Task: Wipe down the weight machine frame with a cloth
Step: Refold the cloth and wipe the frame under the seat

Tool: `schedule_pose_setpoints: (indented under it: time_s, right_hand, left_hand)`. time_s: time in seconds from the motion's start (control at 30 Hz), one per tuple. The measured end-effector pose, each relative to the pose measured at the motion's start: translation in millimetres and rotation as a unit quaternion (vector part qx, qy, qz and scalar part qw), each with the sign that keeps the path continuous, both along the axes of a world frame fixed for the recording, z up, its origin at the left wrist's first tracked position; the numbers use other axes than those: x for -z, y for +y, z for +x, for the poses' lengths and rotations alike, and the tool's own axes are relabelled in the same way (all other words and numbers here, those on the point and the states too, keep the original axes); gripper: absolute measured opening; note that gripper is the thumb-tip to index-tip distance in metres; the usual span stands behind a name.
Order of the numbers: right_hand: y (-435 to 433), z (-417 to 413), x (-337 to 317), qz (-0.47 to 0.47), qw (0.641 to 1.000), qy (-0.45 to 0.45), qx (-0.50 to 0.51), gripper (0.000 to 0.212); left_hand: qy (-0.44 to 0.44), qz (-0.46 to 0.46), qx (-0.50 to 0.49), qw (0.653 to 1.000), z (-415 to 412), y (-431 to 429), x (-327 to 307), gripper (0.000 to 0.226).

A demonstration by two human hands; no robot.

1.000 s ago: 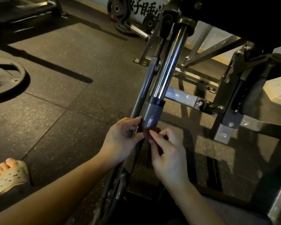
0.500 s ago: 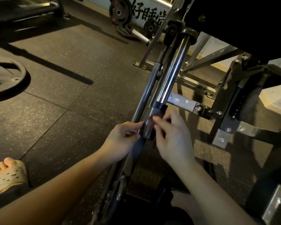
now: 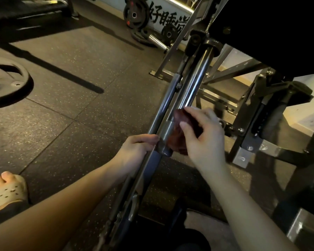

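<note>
A slanted chrome rod (image 3: 196, 82) of the weight machine runs from the upper right down to a grey sleeve (image 3: 166, 131) at the middle. My right hand (image 3: 203, 136) presses a dark red cloth (image 3: 178, 134) against the rod and sleeve from the right side. My left hand (image 3: 134, 149) grips the thinner frame bar (image 3: 163, 105) just left of the sleeve. The cloth is partly hidden behind my right fingers.
A black weight plate (image 3: 9, 82) lies on the rubber floor at the left. More plates and a barbell (image 3: 152, 38) rest by the far wall. Machine struts and a bracket (image 3: 243, 156) crowd the right. My sandalled foot (image 3: 5, 191) is at the lower left.
My right hand has slid the cloth up the sleeve toward the chrome rod. My left hand has stayed on the frame bar.
</note>
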State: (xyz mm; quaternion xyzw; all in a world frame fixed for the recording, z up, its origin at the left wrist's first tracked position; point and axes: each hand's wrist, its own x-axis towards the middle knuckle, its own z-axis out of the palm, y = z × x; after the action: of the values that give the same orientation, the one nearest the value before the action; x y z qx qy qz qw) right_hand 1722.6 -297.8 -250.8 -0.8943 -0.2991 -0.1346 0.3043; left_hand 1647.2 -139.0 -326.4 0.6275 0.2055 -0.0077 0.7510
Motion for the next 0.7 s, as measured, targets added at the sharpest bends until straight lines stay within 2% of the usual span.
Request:
schedule_pose_setpoints:
  time_s: [0.1,0.17,0.27,0.37,0.5,0.6,0.67,0.7]
  right_hand:
    - [18,4,11,-0.05,0.999,-0.018,-0.004,0.04]
    - [17,-4,36,-0.101,0.993,-0.04,-0.053,0.034]
    - [8,-22,69,-0.12,0.981,-0.043,-0.145,0.028]
    - [2,-33,70,-0.127,0.977,0.01,-0.172,0.025]
    - [-10,-42,52,0.017,0.992,0.102,-0.072,0.023]
    - [4,-30,27,0.104,0.993,0.056,-0.004,0.024]
    - [20,-12,17,0.106,0.994,0.017,0.018,0.03]
    - [25,-5,18,0.077,0.997,0.006,0.028,0.032]
  left_hand:
    - [-0.002,-0.05,-0.027,0.998,0,-1,-8,0.03]
    - [0.015,-0.085,-0.061,0.994,0,2,-9,0.028]
    - [0.049,-0.063,-0.115,0.99,0,13,0,0.027]
    - [0.042,-0.052,-0.095,0.993,-6,19,2,0.025]
    - [0.041,-0.029,-0.074,0.996,-8,21,3,0.021]
    - [0.041,-0.025,-0.08,0.996,-8,19,-1,0.017]
    - [0.04,-0.014,-0.077,0.996,-7,15,-3,0.014]
    - [0.042,-0.007,-0.079,0.996,-7,14,-3,0.014]
